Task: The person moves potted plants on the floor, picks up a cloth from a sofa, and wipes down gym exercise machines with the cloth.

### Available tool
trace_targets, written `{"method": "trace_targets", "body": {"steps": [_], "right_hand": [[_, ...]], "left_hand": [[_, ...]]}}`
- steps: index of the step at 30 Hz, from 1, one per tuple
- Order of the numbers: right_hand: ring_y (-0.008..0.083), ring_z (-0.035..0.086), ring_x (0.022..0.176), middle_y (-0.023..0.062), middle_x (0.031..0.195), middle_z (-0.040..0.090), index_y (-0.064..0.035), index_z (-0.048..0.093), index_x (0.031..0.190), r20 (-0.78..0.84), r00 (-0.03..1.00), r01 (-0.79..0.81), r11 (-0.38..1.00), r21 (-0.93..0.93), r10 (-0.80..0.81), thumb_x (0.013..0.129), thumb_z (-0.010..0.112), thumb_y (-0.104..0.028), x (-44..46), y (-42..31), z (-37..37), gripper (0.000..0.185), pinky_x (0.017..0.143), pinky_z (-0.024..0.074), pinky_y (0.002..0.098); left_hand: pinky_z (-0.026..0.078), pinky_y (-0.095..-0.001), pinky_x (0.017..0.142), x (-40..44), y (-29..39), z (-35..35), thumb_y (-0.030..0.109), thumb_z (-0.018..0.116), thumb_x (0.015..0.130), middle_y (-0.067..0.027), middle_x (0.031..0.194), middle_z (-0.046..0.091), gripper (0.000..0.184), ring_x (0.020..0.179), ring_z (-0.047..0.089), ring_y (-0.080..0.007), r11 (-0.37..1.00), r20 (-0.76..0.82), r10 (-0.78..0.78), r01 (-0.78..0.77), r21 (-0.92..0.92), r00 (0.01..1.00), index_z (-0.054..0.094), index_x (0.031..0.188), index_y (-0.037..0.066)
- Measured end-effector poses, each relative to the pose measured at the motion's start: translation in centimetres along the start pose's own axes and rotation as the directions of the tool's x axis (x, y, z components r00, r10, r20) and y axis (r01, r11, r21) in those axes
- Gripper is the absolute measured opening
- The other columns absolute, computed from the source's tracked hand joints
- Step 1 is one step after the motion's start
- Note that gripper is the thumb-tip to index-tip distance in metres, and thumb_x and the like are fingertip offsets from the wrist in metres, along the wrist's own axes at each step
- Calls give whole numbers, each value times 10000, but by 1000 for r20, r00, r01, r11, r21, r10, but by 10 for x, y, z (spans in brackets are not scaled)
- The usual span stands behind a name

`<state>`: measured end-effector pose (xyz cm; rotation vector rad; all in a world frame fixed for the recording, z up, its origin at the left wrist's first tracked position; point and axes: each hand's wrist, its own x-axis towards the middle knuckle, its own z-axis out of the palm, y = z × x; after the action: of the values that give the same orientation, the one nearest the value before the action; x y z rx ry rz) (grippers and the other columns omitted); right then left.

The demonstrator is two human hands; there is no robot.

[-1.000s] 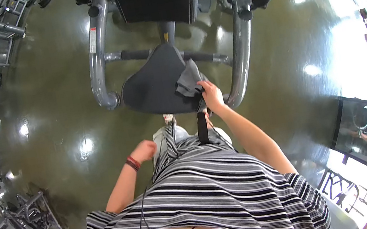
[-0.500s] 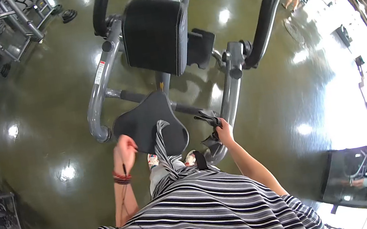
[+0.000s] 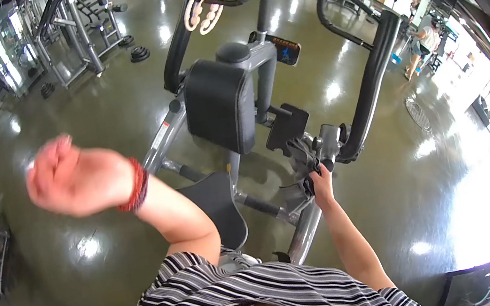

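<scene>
My left hand (image 3: pixel 78 181) is raised at the left, above the floor, with red bands at its wrist. Its fingers curl loosely and look blurred; nothing shows in them. My right hand (image 3: pixel 323 184) grips a grey cloth (image 3: pixel 303 159) beside the right frame tube of an exercise machine. The cloth hangs in folds against the tube's upper end. Between my arms is the machine's dark seat (image 3: pixel 218 206), partly hidden by my left forearm. Its black back pad (image 3: pixel 218 107) stands beyond the seat.
A padded machine arm (image 3: pixel 373 86) rises at the right. A beige looped object (image 3: pixel 205 9) hangs on the left handle. Weight plates (image 3: pixel 139 54) lie on the floor at the back left. Another person (image 3: pixel 427 41) is at the far right, near more equipment.
The view has tilted up, showing more of the room. My left hand has risen from beside the seat out to the left. My right hand has moved the cloth forward from the seat to the right tube.
</scene>
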<state>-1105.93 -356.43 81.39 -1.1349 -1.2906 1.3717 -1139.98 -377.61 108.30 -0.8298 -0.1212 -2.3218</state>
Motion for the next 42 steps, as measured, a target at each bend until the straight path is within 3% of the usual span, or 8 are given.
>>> {"method": "trace_targets", "body": {"steps": [3,9,11,15,18,22,36,42], "right_hand": [[96,484,825,11,901,567,9,556,1053,41,986,160,983,92,-164,752,461,17,23,-57,11,315,768,383,222],[160,553,838,86,1014,578,7,477,1198,267,795,544,835,82,-545,764,498,48,4,-214,100,436,773,419,226],[372,477,1100,212,1180,503,-13,512,1152,435,473,881,408,-239,-766,688,557,3,13,-235,135,466,949,387,376],[294,376,1229,108,1258,467,-85,541,1160,667,194,906,-129,-403,-720,752,595,-225,27,-219,198,434,991,278,561],[261,401,1213,94,1210,510,-94,547,1152,718,300,843,-178,-508,-628,764,585,-282,33,-224,215,433,966,316,540],[264,434,1176,112,1184,537,-30,571,1124,755,304,830,-228,-510,-580,775,576,-328,46,-230,234,458,974,297,552],[199,550,1020,67,977,629,-56,620,955,668,180,884,-179,-432,-723,750,624,-285,54,-214,232,307,944,387,396],[214,477,1107,60,1071,577,-64,578,1035,572,122,926,-113,-359,-811,710,648,-232,47,-201,204,372,1009,304,433]], "left_hand": [[469,-263,661,-34,-60,56,70,533,822,-94,789,589,119,723,581,-187,936,175,-163,97,338,971,527,919,1],[437,-291,788,-93,-129,41,137,530,885,-91,934,582,157,881,571,-179,706,586,-639,78,704,499,571,990,28],[412,-311,838,-103,-122,38,158,506,899,-106,989,576,202,937,550,-206,681,527,-681,177,710,508,565,1028,14],[349,-351,942,-122,-113,33,177,481,907,-134,1111,543,265,1100,467,-283,741,547,-600,148,655,584,544,1118,31],[368,-374,927,-126,-125,19,227,473,900,-141,1129,562,278,1083,492,-314,692,766,-459,-359,626,451,577,1091,52],[428,-335,826,-125,-139,12,315,381,922,-119,1011,618,360,960,572,-269,621,573,-754,65,781,321,611,1025,59],[414,-300,843,-111,-155,3,287,453,896,-118,1073,584,353,991,551,-228,587,586,-808,163,793,55,564,1065,-3],[369,-347,943,-114,-133,8,294,509,889,-158,1126,557,358,1078,501,-303,721,739,-668,-167,672,89,567,1091,5]]}}
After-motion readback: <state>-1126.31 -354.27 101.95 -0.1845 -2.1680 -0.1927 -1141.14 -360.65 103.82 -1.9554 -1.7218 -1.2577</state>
